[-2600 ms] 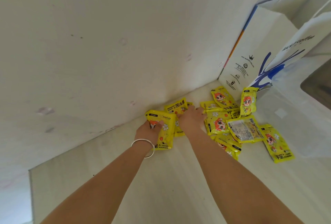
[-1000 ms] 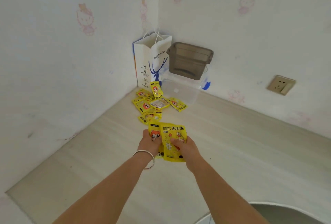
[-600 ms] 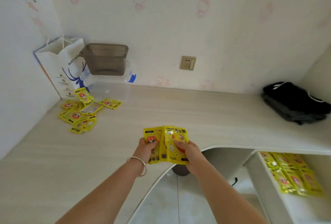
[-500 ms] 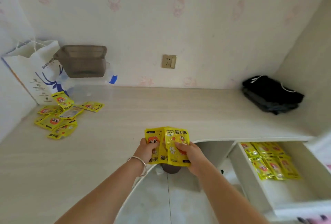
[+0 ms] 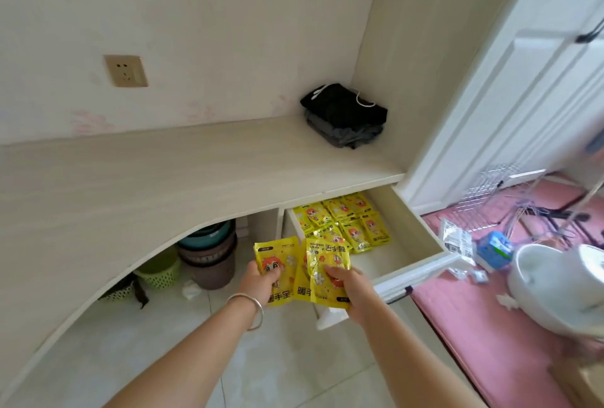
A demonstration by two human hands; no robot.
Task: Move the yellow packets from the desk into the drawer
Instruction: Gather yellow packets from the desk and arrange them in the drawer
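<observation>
Left hand (image 5: 261, 277) and right hand (image 5: 348, 280), fingers clamped on fanned yellow packets (image 5: 302, 272), held just short of the open drawer (image 5: 408, 237); the loose fan may slip to the floor (image 5: 277, 358).

Both of your bare forearms extend forward and upward from the lower edge of the view, converging toward the centre. Your left hand (image 5: 261, 277) is raised at the end of the left arm, its fingers curled, with the thumb pressed against the front of what it grips. A thin metal bangle (image 5: 250, 308) encircles your left wrist. Your right hand (image 5: 351, 286) sits just beside the left at similar height, its thumb forward and fingers curled behind in a pinch.
</observation>
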